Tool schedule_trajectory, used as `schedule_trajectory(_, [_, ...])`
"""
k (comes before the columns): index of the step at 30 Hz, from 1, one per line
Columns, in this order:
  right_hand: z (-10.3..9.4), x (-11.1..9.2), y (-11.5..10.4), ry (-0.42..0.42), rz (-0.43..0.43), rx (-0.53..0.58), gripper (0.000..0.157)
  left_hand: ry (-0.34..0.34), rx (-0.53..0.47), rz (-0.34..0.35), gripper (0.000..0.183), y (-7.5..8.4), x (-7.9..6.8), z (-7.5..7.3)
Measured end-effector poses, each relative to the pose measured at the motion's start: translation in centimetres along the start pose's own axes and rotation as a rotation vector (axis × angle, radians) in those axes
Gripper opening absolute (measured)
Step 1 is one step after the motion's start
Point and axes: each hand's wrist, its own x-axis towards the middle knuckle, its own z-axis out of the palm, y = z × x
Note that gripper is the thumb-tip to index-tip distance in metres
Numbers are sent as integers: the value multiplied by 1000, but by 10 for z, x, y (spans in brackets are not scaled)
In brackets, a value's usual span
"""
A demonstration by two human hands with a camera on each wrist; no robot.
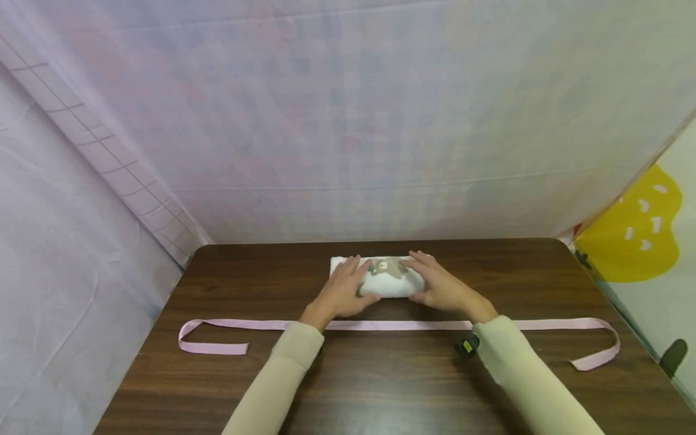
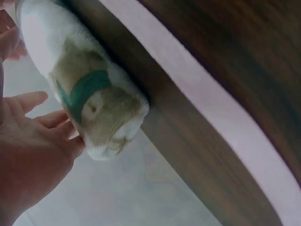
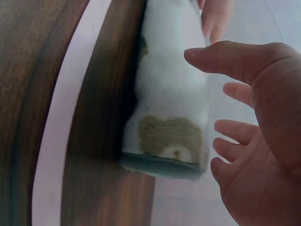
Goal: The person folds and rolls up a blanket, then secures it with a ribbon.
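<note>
A white plush cloth (image 1: 388, 286), rolled into a thick bundle, lies near the table's far edge. Brown animal patches with a green band show on it in the left wrist view. Over its left part spreads my left hand (image 1: 344, 291), thumb toward me and fingertips along the far side. My right hand (image 1: 443, 287) is at the right end, fingers extended past the top and thumb low at the front. The right wrist view shows the rolled cloth (image 3: 171, 94) beside the loosely spread fingers. Nearer to me, a pink ribbon (image 1: 399, 325) stretches across the table, passing beneath both wrists.
The dark wood table (image 1: 380, 386) has rounded far corners. Both ribbon ends curl back toward me, left and right. A pale hanging cloth (image 1: 348, 121) stands right behind the table, and another sheet (image 1: 54, 272) hangs on the left. A yellow print (image 1: 636, 235) shows at the right.
</note>
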Motion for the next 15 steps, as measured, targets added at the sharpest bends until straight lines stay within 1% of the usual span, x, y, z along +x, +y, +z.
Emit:
schedule_trajectory(3, [7, 4, 4, -31, 19, -29, 81, -30, 20, -28, 87, 0, 0, 4])
schedule_trajectory(7, [15, 9, 8, -61, 38, -106, 89, -35, 74, -61, 93, 0, 2, 8])
schedule_trajectory(11, [19, 12, 10, -77, 51, -159, 92, -26, 136, -111, 96, -2, 7, 10])
schedule_trajectory(15, [21, 14, 13, -78, 50, -182, 90, -31, 172, -149, 93, -4, 10, 13])
